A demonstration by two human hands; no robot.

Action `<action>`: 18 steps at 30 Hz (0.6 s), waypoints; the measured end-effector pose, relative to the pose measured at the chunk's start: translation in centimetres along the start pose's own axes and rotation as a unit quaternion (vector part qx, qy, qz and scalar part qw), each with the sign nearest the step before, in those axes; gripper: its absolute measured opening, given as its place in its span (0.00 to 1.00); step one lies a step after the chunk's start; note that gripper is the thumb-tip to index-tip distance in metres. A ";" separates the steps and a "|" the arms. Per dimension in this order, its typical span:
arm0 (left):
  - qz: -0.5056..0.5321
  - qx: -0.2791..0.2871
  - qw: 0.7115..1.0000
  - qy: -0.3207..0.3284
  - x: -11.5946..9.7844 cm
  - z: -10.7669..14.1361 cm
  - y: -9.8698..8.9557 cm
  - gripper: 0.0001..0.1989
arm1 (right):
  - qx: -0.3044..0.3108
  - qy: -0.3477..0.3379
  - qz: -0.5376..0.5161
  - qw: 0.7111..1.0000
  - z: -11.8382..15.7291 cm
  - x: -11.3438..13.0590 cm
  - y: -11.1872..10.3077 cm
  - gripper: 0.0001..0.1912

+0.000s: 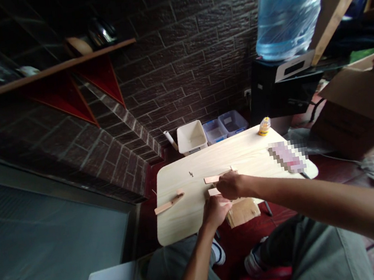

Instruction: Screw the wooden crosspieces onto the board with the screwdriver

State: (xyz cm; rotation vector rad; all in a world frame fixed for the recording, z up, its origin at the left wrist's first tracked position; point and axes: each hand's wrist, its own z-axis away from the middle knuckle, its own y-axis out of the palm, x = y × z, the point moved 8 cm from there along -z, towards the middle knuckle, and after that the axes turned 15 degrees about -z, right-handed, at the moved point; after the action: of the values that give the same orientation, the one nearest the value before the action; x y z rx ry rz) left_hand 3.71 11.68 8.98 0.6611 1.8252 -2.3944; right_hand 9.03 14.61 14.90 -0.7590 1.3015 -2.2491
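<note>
At the near edge of a pale wooden table (188,222), my left hand (215,211) is closed on a light wooden piece (214,192). My right hand (230,185) is a closed fist just above and to the right, over the same wood. What its fingers hold is hidden. Beyond the fist lies another flat wooden strip (210,180). To the left, two joined wooden pieces (169,204) rest at an angle. A few small dark screws or pins (191,174) lie farther back.
A yellow-and-clear bottle (264,127) stands at the far right corner of the table, near a blurred-out flat object (287,157). A brown cardboard piece (243,212) is below the near edge. Behind are a white bin (191,138) and blue tubs; a water dispenser (281,92) stands right.
</note>
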 end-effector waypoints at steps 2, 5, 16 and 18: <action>-0.005 -0.010 1.000 0.021 -0.3 -0.1 -0.1 0.07 | -0.004 0.013 -0.008 1.000 -0.2 -0.1 -0.1 0.13; -0.018 -0.030 0.999 0.041 -0.3 -0.3 0.0 0.06 | -0.021 0.033 -0.024 0.999 0.1 0.0 -0.5 0.23; -0.043 -0.001 0.998 0.043 -0.1 -0.4 0.8 0.09 | -0.030 -0.040 0.001 0.999 0.2 0.6 -0.1 0.21; -0.043 0.002 0.998 0.034 0.0 -0.4 0.8 0.09 | -0.032 -0.034 0.008 0.999 -0.5 0.7 0.0 0.20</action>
State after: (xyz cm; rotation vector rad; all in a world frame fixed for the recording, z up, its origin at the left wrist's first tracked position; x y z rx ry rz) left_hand 4.07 11.79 8.15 0.6873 1.9151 -2.4578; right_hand 8.17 14.52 14.84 -0.8364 1.3492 -2.1591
